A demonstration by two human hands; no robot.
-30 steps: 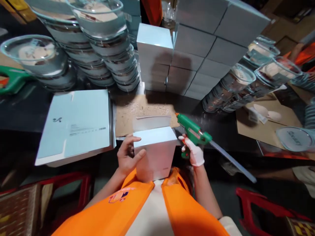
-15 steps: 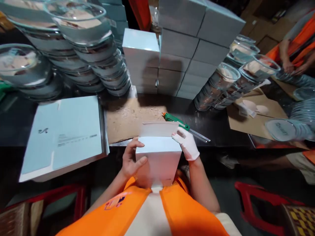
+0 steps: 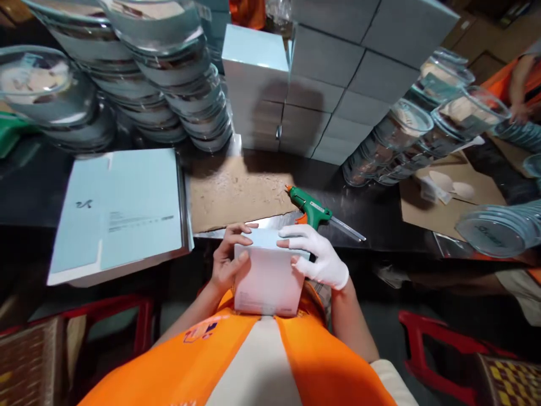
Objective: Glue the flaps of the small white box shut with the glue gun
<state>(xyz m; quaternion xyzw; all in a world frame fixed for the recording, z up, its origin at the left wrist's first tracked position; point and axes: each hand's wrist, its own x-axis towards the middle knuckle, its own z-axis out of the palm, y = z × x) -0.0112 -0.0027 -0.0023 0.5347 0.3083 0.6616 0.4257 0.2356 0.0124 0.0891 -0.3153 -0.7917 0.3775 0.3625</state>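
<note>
I hold a small pale blue cardboard box [image 3: 265,279] against my chest, just below the table edge. My bare left hand [image 3: 228,260] grips its left side, fingers over the top edge. My right hand [image 3: 318,258], in a white glove, presses down on the box's top flap, which lies closed. A green glue gun [image 3: 313,210] with a clear glue stick at its back rests on the black table right behind the box, untouched.
A stack of flat pale blue box blanks [image 3: 120,211] lies at left. A brown cardboard sheet [image 3: 236,193] covers the table's middle. Finished boxes [image 3: 329,84] are piled behind, flanked by stacked clear lidded bowls [image 3: 169,79]. Another person's arm [image 3: 518,84] shows at far right. Red stools [image 3: 426,349] stand below.
My right hand set the glue gun on the table, then moved onto the box. The raised flap has been folded down and closed under my right hand.
</note>
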